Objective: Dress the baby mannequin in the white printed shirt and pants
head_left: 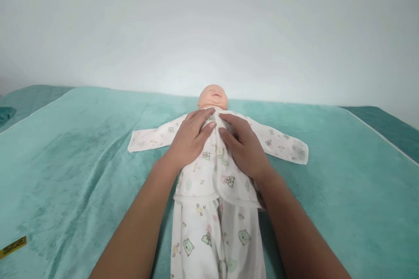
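Note:
A baby doll (212, 96) lies on its back, head toward the wall, dressed in a white baby jacket (206, 178) with small bear prints and matching trousers (196, 235). Both sleeves are spread out to the sides. My left hand (193, 133) rests flat on the left half of the jacket's chest, thumb apart from the fingers. Across the front opening, my right hand (244, 141) lies on the other half, with its thumb and fingers also apart. Between the hands a round button (219, 151) shows on the jacket front. Neither hand visibly grips the cloth.
A teal plush blanket (81, 161) spreads under the doll, with a long crease on the left. Behind it rises a white wall (209, 30). A yellow tape strip (13, 247) with dark markings lies at the lower left. Darker teal cloth (382, 126) shows at the far right.

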The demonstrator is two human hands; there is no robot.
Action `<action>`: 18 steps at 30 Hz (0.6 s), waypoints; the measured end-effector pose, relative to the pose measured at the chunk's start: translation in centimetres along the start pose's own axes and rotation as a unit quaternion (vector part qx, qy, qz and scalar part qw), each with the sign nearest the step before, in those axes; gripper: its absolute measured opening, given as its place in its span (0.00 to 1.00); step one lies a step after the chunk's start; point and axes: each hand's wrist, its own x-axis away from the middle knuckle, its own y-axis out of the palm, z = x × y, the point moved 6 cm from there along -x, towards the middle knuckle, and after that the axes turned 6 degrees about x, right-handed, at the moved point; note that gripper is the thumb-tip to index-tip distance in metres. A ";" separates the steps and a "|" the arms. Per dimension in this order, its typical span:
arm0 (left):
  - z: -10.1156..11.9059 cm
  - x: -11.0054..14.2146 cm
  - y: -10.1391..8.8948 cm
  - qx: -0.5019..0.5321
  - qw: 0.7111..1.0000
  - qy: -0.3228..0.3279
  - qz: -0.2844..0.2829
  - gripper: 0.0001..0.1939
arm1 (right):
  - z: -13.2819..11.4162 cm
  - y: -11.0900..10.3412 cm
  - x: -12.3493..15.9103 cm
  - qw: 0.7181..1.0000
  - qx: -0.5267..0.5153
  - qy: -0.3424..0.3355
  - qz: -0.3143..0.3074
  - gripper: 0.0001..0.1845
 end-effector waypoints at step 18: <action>-0.6 -0.1 0.3 0.015 1.000 0.003 0.010 0.21 | 1.8 1.2 -1.8 0.997 0.028 0.054 -0.038 0.23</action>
